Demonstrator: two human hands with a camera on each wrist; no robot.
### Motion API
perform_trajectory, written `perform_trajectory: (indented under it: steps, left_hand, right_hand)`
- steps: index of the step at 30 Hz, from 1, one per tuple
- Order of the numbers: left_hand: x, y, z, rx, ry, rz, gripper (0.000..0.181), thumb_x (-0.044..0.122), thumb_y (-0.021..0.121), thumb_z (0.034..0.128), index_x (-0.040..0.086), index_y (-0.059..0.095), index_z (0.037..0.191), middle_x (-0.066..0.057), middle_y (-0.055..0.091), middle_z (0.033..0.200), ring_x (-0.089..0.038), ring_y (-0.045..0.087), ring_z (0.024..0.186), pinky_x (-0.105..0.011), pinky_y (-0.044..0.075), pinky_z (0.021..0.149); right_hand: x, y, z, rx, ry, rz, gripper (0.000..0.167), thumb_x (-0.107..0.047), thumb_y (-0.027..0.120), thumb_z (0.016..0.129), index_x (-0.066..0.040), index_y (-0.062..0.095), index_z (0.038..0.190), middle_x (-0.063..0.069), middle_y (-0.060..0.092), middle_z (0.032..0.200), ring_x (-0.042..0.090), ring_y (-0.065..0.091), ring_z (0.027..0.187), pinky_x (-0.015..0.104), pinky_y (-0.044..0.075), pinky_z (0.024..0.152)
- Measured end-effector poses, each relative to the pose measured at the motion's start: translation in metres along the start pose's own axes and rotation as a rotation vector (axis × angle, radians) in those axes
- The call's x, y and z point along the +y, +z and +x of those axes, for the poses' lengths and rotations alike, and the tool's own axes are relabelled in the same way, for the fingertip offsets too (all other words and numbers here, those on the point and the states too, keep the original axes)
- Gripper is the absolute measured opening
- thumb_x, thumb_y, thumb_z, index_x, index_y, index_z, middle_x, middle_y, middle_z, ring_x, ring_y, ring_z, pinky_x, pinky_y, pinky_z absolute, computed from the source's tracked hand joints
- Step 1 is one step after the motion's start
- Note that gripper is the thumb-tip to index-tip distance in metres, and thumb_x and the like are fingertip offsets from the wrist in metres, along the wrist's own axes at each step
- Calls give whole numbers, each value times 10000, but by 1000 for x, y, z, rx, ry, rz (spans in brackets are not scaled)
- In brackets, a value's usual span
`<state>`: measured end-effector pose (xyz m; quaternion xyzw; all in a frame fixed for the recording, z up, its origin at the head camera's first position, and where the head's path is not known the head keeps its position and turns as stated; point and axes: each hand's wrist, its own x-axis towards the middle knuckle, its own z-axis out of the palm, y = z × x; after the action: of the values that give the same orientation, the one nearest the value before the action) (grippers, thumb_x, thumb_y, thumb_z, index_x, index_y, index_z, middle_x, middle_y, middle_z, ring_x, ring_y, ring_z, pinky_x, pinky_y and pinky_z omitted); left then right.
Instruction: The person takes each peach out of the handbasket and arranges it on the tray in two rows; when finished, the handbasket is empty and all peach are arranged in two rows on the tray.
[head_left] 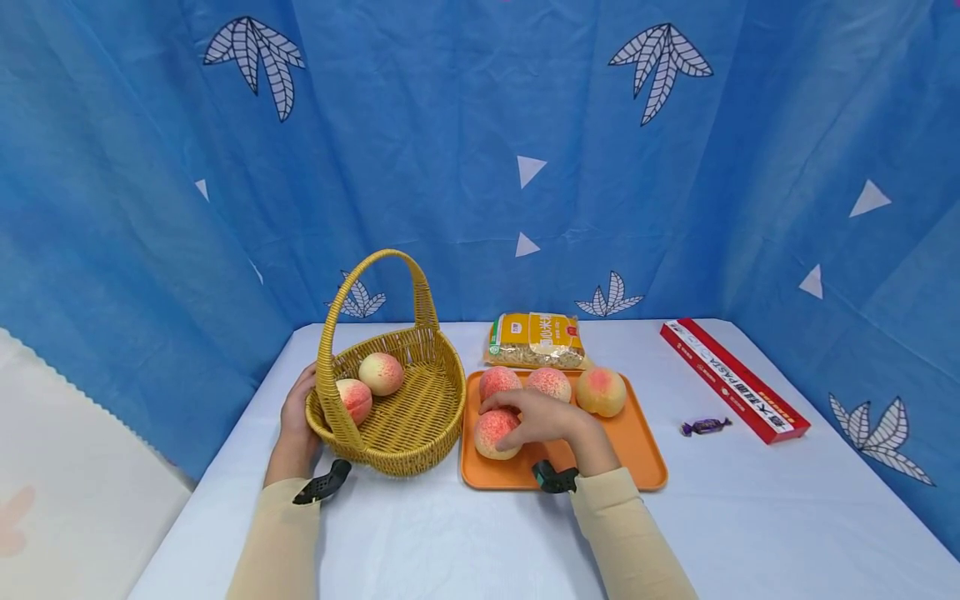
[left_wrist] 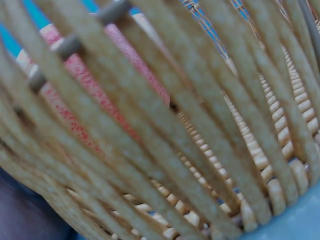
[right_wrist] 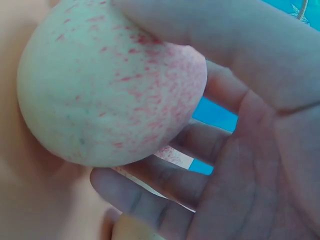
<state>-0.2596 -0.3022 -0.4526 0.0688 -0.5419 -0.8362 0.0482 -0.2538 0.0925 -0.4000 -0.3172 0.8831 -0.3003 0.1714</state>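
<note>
In the head view a yellow wicker basket (head_left: 426, 408) stands on the left of the table, two peaches (head_left: 382, 374) inside at its left. My left hand (head_left: 297, 414) rests against the basket's left outer side, its fingertips partly hidden; the left wrist view is filled by the wicker wall (left_wrist: 150, 120). On an orange tray (head_left: 633, 433), my right hand (head_left: 536, 417) grips the front-left peach (head_left: 495, 433) between thumb and fingers. The right wrist view shows this peach (right_wrist: 105, 90) with the fingers curled round it. Behind it lie three more peaches (head_left: 601, 392).
A yellow bag of pasta (head_left: 536, 340) lies behind the tray. To the right are a purple wrapped candy (head_left: 706, 427) and a long red box (head_left: 735, 379) lying slantwise. A blue curtain (head_left: 480, 167) hangs behind the table.
</note>
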Motion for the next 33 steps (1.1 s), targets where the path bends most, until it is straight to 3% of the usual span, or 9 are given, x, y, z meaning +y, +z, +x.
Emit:
perform_trajectory:
  steps: [11,19,24,33]
  left_hand:
    - [0,0,1,6,-3,9,389,255,369,1077,216,434,1458,124,468,1374,-64,411,1309,-110,461,974]
    - [0,-1,2,33,-22,5,394,274,377,1073,255,452,1459,136,469,1407,-58,404,1335,-108,452,985]
    - [-1,-1,2,25,-23,-16,388,288,392,1072,249,442,1455,113,458,1422,-65,421,1329,-113,469,974]
    - [-1,-2,2,23,-16,-9,396,278,385,1075,241,434,1466,111,450,1438,-57,418,1335,-102,463,978]
  right_hand:
    - [-3,-3,0,3,-18,-6,447,-229,794,854,-228,639,1274,-34,630,1314,173,568,1183,430,474,1061]
    - [-7,-7,-3,54,-43,95,401,-184,738,910,-81,632,1282,66,655,1283,216,595,1178,454,487,1059]
    - [-8,-7,-2,95,-37,146,359,-225,722,928,-110,633,1256,109,651,1280,267,600,1191,466,507,1028]
    - [-9,-5,3,164,-120,194,274,-181,695,946,-197,629,1211,128,666,1240,321,623,1179,467,528,995]
